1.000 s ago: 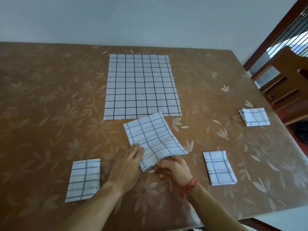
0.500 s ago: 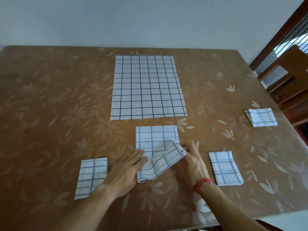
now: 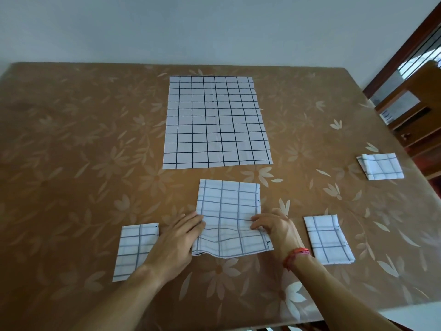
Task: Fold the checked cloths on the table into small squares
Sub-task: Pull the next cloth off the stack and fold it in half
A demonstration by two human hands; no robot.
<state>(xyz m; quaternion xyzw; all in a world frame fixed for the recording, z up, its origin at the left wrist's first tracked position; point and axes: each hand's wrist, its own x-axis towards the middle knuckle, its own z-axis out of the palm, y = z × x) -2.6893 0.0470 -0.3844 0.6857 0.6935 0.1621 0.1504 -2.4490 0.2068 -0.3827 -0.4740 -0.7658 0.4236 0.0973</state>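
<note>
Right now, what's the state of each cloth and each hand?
large cloth: unfolded, flat, far middle.
centre cloth: part-folded, flat, both hands on it.
left cloth: folded small.
near-right cloth: folded small.
far-right cloth: folded small, top layer rumpled.
left hand: fingers straight, pressing centre cloth's left edge.
right hand: fingers bent on its right edge; pinch or press unclear.

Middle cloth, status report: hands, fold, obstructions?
Left hand flat on left edge of middle cloth. Right hand fingers bent at right edge, grip unclear. Cloth part-folded, not yet small. Nothing obstructing.
</note>
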